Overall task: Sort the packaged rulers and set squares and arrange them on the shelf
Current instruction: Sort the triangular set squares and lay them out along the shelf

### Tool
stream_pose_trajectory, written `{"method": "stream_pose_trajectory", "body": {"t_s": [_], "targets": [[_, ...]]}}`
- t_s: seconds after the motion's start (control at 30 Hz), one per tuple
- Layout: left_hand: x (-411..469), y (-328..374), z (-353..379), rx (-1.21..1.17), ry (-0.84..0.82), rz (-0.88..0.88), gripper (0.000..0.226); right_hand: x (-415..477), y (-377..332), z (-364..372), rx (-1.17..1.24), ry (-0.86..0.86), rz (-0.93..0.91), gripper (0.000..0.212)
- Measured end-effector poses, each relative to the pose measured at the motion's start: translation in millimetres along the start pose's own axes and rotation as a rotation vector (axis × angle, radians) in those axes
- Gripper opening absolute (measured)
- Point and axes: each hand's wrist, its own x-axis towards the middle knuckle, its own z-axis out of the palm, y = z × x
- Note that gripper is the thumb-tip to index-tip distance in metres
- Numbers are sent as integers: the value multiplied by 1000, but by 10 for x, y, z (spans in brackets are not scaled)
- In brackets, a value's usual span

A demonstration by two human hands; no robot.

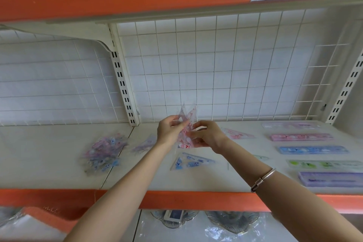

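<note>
The step in hand is the sorting. Both hands are over the middle of the shelf (59, 173) and hold a pink packet (187, 120) upright between them. The left hand (170, 132) pinches it from the left side and the right hand (209, 136) from the right, so each grip is closed on this packet. Whether it is one set square or several together, I cannot tell.

I judge that the next move is to lay it flat with its own colour, probably by the pink set square (238, 134) that lies just beside the right hand. This asks for a low, flat placing, so that the thin plastic does not slide over its neighbours.

Counted: five rulers (312, 149) lie in a column at the right end of the shelf. From back to front they are pale pink, pink, blue, green and purple. Besides the pink one, there is one blue set square (193, 162) near the middle and one purple set square (145, 143) left of it. A green piece (262, 157) is mostly hidden behind the right forearm. The unsorted pile (102, 153) lies left of the middle and is too mixed to count.
</note>
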Motion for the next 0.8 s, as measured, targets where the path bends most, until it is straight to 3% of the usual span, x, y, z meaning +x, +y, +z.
{"method": "stream_pose_trajectory", "body": {"t_s": [0.3,0.5,0.63,0.8], "targets": [[-149,-26,80,-46,-174,-23,69,-20,43,-188,72,71,28,37],[-174,-152,130,-148,-122,-53,69,-59,117,-239,82,77,-19,49],[-203,-233,204,-184,-65,-54,65,-101,154,-264,-35,39,-36,61],[-247,-252,269,-217,-52,-54,62,-103,187,-332,43,28,-10,52]]}}
